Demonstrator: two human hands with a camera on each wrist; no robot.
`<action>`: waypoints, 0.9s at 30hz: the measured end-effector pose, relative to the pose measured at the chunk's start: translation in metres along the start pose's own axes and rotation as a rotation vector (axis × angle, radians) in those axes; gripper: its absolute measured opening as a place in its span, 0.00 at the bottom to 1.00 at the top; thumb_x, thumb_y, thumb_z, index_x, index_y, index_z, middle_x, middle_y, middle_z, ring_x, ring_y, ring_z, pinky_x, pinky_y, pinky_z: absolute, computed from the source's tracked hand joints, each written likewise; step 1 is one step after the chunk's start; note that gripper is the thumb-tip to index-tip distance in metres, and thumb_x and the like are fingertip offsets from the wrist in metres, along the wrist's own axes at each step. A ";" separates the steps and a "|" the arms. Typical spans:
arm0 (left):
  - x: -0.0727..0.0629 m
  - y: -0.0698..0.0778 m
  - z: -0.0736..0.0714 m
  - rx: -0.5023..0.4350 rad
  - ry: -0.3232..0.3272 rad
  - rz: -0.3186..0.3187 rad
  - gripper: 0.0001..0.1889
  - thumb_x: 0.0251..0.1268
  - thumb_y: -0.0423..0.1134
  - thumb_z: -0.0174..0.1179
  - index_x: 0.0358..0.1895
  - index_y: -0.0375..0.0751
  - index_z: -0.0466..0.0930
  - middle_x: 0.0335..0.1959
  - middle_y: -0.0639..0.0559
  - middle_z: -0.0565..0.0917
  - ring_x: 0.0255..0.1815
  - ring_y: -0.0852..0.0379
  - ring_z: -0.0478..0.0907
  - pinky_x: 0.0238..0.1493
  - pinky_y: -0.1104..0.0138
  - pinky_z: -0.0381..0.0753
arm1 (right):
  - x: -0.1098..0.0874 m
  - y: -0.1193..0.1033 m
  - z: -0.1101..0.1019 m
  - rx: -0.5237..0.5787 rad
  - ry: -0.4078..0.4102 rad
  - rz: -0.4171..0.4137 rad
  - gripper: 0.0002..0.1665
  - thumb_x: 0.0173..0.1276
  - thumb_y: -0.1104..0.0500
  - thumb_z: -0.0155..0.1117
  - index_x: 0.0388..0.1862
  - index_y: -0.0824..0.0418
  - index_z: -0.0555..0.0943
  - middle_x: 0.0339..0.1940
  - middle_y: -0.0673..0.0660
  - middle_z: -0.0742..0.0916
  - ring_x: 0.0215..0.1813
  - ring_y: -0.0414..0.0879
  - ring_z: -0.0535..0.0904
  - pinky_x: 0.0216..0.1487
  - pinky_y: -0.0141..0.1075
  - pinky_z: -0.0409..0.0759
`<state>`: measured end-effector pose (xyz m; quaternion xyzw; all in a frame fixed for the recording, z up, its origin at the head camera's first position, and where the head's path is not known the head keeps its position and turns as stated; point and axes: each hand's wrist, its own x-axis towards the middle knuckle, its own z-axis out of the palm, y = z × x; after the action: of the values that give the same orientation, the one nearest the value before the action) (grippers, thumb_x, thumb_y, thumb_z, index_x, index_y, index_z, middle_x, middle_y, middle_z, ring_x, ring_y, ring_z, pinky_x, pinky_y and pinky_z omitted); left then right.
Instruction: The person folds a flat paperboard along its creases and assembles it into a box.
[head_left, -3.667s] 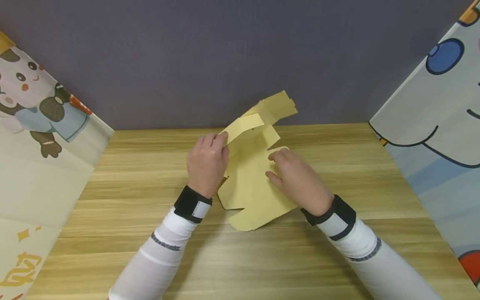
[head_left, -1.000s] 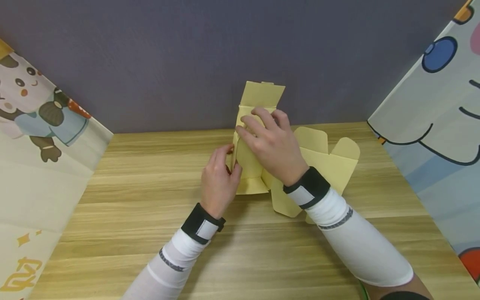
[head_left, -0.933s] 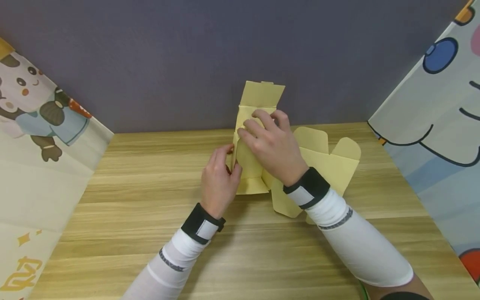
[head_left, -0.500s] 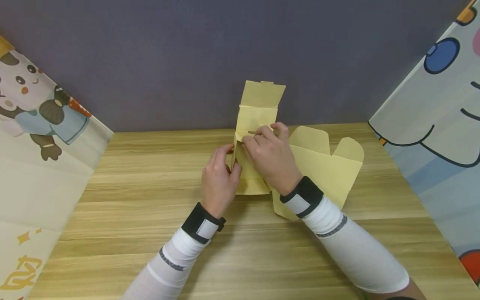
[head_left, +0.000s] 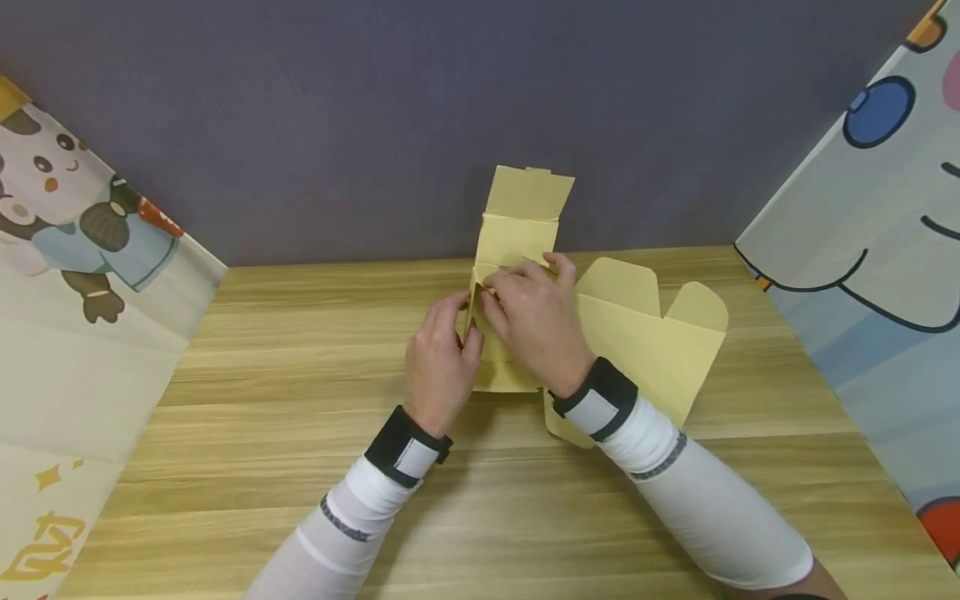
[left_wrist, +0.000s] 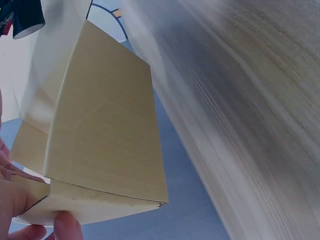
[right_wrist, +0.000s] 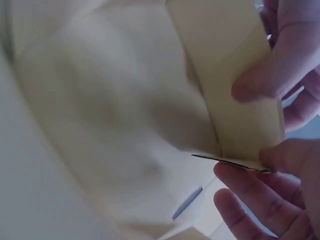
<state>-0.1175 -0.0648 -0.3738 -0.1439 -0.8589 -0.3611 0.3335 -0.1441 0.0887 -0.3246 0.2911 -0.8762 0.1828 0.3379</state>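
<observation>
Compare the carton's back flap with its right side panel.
The back flap rises at the far end; the side panel spreads out to the right. The back flap looks smaller than the side panel. The back flap has a small tab; the side panel has rounded lobes. Both are plain yellow card.

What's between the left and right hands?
In the head view, the cardboard box's side wall, pinched by the left hand, and part of the box's interior.

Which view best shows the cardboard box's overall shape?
The head view: most of the cardboard box shows, though the left hand and right hand hide part. Left wrist shows one side close up; right wrist, some of its inside, blurred.
</observation>
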 end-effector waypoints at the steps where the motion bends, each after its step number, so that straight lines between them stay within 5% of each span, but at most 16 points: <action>1: 0.000 0.000 0.000 0.001 0.001 -0.003 0.19 0.63 0.25 0.65 0.59 0.32 0.82 0.50 0.39 0.87 0.33 0.47 0.86 0.30 0.54 0.86 | 0.000 0.001 -0.001 -0.012 -0.003 -0.012 0.06 0.75 0.60 0.69 0.42 0.62 0.88 0.37 0.56 0.93 0.46 0.54 0.85 0.67 0.66 0.64; 4: 0.000 -0.002 0.000 0.006 0.001 -0.011 0.19 0.64 0.25 0.64 0.59 0.32 0.82 0.50 0.40 0.88 0.36 0.44 0.87 0.33 0.53 0.86 | 0.002 0.004 -0.005 -0.041 -0.015 -0.036 0.08 0.75 0.57 0.70 0.43 0.62 0.89 0.37 0.57 0.93 0.47 0.55 0.85 0.67 0.67 0.64; 12: 0.000 -0.005 -0.001 0.008 0.003 -0.009 0.19 0.64 0.25 0.64 0.59 0.33 0.82 0.51 0.40 0.88 0.26 0.52 0.80 0.25 0.58 0.82 | 0.013 0.015 -0.025 -0.046 -0.008 0.000 0.20 0.79 0.46 0.66 0.45 0.63 0.89 0.39 0.59 0.92 0.49 0.58 0.84 0.68 0.66 0.63; 20: -0.002 -0.006 0.000 -0.001 0.014 -0.005 0.19 0.65 0.25 0.64 0.59 0.31 0.82 0.52 0.39 0.87 0.23 0.53 0.80 0.23 0.61 0.81 | 0.036 0.043 -0.052 -0.041 0.095 0.112 0.19 0.75 0.61 0.69 0.61 0.67 0.82 0.56 0.67 0.85 0.56 0.67 0.79 0.54 0.64 0.72; 27: -0.003 -0.006 0.001 0.001 0.001 0.004 0.19 0.65 0.25 0.64 0.60 0.31 0.81 0.53 0.39 0.87 0.26 0.53 0.81 0.25 0.61 0.83 | 0.056 0.060 -0.065 -0.022 -0.083 0.264 0.32 0.74 0.66 0.69 0.75 0.67 0.73 0.65 0.70 0.83 0.63 0.69 0.78 0.56 0.66 0.76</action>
<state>-0.1184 -0.0686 -0.3793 -0.1450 -0.8586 -0.3601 0.3348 -0.1846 0.1467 -0.2473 0.1770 -0.9220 0.2039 0.2777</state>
